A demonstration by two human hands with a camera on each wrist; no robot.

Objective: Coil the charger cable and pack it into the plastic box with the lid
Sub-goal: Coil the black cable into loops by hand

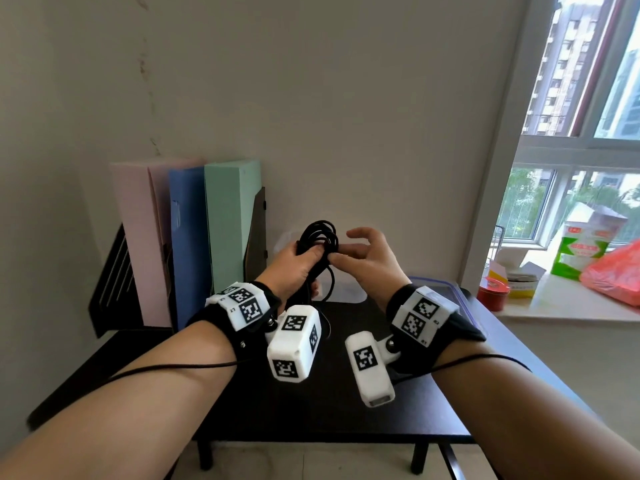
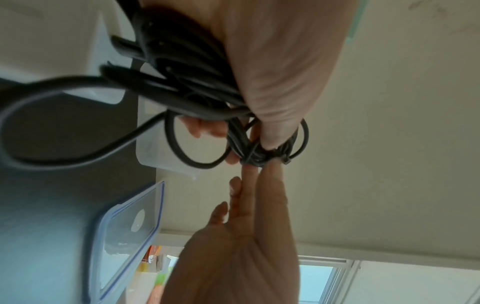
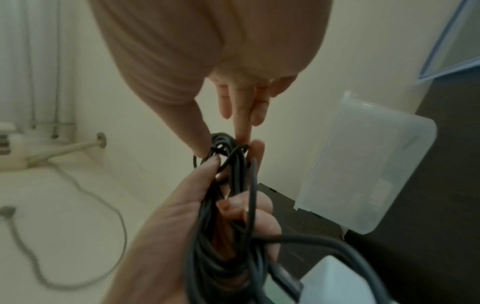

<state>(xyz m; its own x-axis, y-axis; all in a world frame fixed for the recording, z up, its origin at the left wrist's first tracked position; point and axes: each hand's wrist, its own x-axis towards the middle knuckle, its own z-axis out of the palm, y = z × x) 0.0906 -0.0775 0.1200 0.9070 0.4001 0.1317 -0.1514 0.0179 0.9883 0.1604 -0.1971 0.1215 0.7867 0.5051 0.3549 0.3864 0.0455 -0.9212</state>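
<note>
My left hand [image 1: 301,268] grips a coil of black charger cable [image 1: 320,233] above the black table [image 1: 311,410], with loops sticking out above and below the fist. My right hand [image 1: 367,261] pinches the coil's strands with thumb and forefinger, its other fingers spread. The left wrist view shows the coil [image 2: 182,78] under my palm and the right fingertips [image 2: 270,172] touching it. A white charger block [image 3: 337,283] hangs at the cable's end. The translucent plastic box [image 3: 363,174] stands behind my hands near the wall. Its blue-rimmed lid [image 1: 446,289] lies to the right.
Pink, blue and green folders [image 1: 187,237] stand in a black rack at the table's back left. On the windowsill to the right sit a red tin [image 1: 491,292], a green carton [image 1: 581,251] and a red bag [image 1: 616,275].
</note>
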